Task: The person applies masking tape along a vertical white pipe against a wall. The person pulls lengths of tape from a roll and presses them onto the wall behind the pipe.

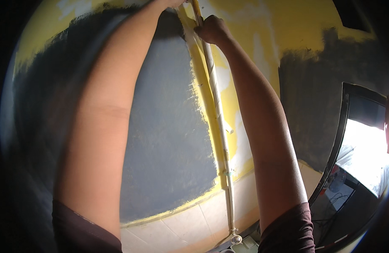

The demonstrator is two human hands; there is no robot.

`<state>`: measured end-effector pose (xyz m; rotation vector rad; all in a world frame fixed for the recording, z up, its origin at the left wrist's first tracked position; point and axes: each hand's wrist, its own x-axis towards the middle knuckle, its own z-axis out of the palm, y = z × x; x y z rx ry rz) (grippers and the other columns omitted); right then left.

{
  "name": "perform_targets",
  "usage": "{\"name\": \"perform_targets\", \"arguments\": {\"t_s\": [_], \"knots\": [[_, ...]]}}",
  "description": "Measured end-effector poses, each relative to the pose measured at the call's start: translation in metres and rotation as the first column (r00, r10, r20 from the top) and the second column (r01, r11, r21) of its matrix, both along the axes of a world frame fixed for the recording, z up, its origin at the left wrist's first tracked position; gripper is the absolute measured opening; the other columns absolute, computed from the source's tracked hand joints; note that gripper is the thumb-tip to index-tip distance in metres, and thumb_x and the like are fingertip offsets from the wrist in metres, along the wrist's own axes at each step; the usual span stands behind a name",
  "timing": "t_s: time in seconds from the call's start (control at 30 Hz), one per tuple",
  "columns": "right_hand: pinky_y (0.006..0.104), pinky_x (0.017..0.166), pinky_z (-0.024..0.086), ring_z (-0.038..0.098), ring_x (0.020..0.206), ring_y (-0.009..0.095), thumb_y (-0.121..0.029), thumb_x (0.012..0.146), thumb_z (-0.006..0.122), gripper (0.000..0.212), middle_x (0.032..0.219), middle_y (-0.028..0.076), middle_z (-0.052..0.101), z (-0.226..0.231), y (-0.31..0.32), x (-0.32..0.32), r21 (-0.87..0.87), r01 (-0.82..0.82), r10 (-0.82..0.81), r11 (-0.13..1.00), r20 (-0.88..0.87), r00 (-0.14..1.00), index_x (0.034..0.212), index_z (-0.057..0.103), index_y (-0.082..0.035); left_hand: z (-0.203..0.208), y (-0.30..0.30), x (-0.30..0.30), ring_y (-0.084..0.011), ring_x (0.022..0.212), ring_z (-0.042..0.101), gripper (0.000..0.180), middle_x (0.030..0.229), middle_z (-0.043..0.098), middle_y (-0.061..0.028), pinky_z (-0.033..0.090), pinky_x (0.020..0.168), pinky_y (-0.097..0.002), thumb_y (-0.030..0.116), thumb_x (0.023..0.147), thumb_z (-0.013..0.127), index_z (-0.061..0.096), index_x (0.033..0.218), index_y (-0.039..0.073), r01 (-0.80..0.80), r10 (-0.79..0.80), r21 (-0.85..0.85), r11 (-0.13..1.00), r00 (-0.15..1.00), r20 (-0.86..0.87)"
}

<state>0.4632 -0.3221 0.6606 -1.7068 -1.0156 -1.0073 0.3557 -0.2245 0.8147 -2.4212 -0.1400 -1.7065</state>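
Observation:
My right hand [212,30] is raised high and closed around a long, thin, pale pole [219,122]. The pole runs from the top edge of the picture down along the wall to a round end [236,239] near the tiled floor. My left arm [106,126] reaches up beside it. Only a sliver of my left hand [174,3] shows at the top edge, close to the pole's upper part, and its grip is hidden. The wall behind is yellow [245,25] with a large patch of fresh grey paint [165,139] left of the pole.
Another grey patch [312,105] covers the wall to the right. A black-framed window [344,139] with bright daylight sits at the right edge. Beige floor tiles [181,227] lie below the wall, and a small white object [249,244] rests near the pole's foot.

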Motion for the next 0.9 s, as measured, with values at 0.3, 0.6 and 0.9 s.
{"name": "perform_targets", "arguments": {"t_s": [0.3, 0.6, 0.9], "knots": [[0.0468, 0.088, 0.057, 0.072, 0.098, 0.040, -0.049, 0.085, 0.072, 0.056, 0.103, 0.025, 0.074, -0.005, 0.001, 0.018, 0.010, -0.025, 0.025, 1.000, 0.045, 0.999, 0.106, 0.075, 0.002, -0.062, -0.053, -0.016, -0.0305, 0.089, 0.074, 0.025, 0.102, 0.074, -0.0206, 0.060, 0.078, -0.0420, 0.016, 0.089, 0.067, 0.069, 0.107, -0.001, 0.057, -0.047, -0.081, 0.995, 0.992, 0.115], [0.0446, 0.080, 0.056, 0.072, 0.087, 0.033, -0.052, 0.089, 0.070, 0.052, 0.096, 0.020, 0.075, -0.002, -0.016, 0.031, -0.201, 0.077, -0.036, 0.977, 0.199, 0.979, 0.093, 0.076, 0.000, -0.071, -0.047, 0.029, -0.0369, 0.094, 0.074, 0.034, 0.099, 0.075, -0.0240, 0.060, 0.084, -0.0450, 0.028, 0.086, 0.075, 0.071, 0.100, -0.002, -0.051, 0.035, 0.120, 0.991, 0.991, 0.129], [0.0393, 0.083, 0.055, 0.070, 0.092, 0.020, -0.036, 0.100, 0.061, 0.030, 0.104, 0.006, 0.076, 0.030, -0.088, 0.063, 0.410, -0.688, 0.785, 0.599, -0.132, 0.605, 0.102, 0.073, -0.008, -0.169, -0.083, 0.041, -0.0449, 0.109, 0.068, 0.042, 0.113, 0.067, -0.0342, 0.057, 0.093, -0.0472, 0.020, 0.093, 0.071, 0.057, 0.115, -0.012, 0.391, -0.382, 0.022, 0.920, 0.885, 0.265]]}}
